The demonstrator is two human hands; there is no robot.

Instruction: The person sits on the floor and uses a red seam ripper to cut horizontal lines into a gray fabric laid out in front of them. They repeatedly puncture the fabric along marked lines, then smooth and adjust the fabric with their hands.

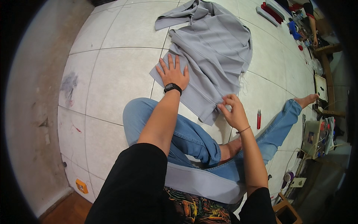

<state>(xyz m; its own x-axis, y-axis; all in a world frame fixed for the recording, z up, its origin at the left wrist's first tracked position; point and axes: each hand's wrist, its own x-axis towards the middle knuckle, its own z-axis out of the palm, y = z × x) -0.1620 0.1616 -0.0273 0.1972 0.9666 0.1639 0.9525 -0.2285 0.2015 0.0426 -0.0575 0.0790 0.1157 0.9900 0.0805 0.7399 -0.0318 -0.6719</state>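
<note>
A grey long-sleeved garment (pixel 212 48) lies in loose folds on the tiled floor in front of me. My left hand (pixel 174 74) is pressed flat on its near left part, fingers spread, with a black watch on the wrist. My right hand (pixel 233 111) is at the garment's near right edge, fingers bent and thumb and fingertips closed on the cloth there. Folds run toward that pinch. Loose pale threads (pixel 244 84) hang by the right side of the garment. Red-handled thread snips (pixel 258 119) lie on the floor to the right of my right hand.
My jeans-clad legs (pixel 186 130) frame the near side, with a grey cloth strip (pixel 203 181) across my lap. An orange object (pixel 81 186) lies near the left wall. Folded cloths (pixel 270 13), tools, a bin (pixel 313 140) and another person's arm (pixel 313 28) are at the right.
</note>
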